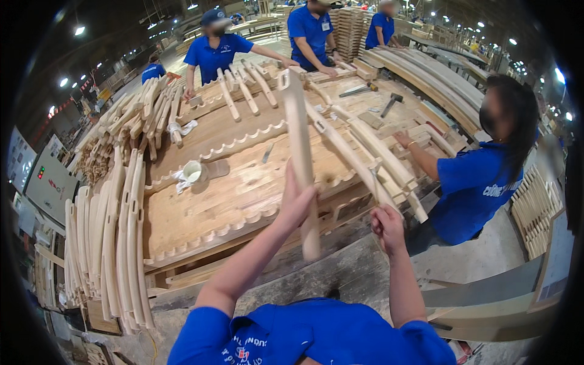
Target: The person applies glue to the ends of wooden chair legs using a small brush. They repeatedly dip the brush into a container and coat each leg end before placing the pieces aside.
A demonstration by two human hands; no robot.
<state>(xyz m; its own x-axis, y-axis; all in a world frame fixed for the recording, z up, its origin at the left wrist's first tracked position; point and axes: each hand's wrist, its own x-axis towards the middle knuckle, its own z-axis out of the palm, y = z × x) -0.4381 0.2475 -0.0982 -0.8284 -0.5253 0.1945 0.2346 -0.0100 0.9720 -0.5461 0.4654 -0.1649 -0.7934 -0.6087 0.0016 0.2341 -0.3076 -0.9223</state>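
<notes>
My left hand (pixel 297 198) is wrapped round a pale wooden post (pixel 298 128), held upright and slightly tilted over the table's near edge. A slot is cut near the post's top end. To its right, my right hand (pixel 387 228) is closed at the lower end of a long curved wooden piece (pixel 347 146). Something thin shows by its fingers, but what they grip is hidden. Beside that piece lie joined wooden bars (pixel 383 152), overhanging the table's near right edge. On the worktable (pixel 231 204), scalloped wooden strips (pixel 213 234) run from side to side.
A white cup (pixel 192 172) stands by a cloth (pixel 181 182). Curved wooden parts (pixel 121 237) lean at the left; more are piled (pixel 137 115) behind. A hammer (pixel 392 104) lies farther back. One co-worker (pixel 480 176) stands close at right, others (pixel 217 55) across the table.
</notes>
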